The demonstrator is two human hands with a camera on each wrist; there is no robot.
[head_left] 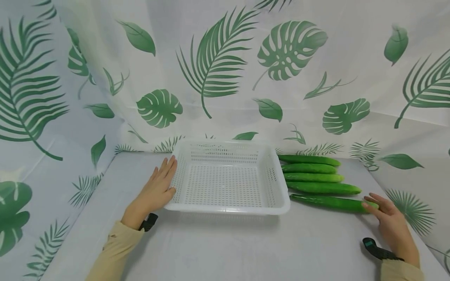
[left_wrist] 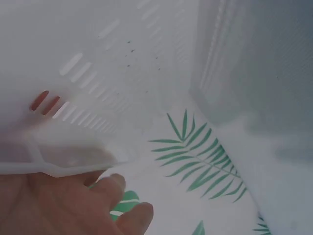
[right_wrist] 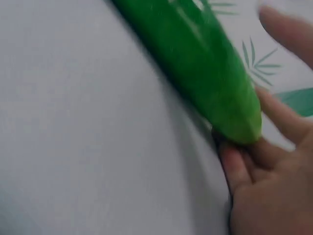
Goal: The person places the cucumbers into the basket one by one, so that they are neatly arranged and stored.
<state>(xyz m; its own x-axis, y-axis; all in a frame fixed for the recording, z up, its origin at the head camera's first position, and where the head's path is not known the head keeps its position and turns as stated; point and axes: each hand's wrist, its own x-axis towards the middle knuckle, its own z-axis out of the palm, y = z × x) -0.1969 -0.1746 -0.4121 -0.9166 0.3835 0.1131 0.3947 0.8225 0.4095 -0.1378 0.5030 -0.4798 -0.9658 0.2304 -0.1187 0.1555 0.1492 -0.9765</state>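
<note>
A white plastic basket (head_left: 226,210) with slotted walls stands on the table. Against its left side rests my left hand (head_left: 154,195), fingers extended along the wall. The left wrist view shows fingertips (left_wrist: 134,215) past the basket rim (left_wrist: 73,170), and a bit of skin through the slots. To the right of the basket, a green cucumber (head_left: 327,202) lies nearest me in a row. My right hand (head_left: 391,220) holds its pale outer end with thumb and fingers. In the right wrist view the cucumber (right_wrist: 195,63) has its tip between the fingers; one finger is raised.
Several more cucumbers (head_left: 321,188) lie side by side behind the front one, their inner ends close to the basket. A white curtain (head_left: 232,125) with green leaf prints hangs behind the table (head_left: 225,249) and along both sides.
</note>
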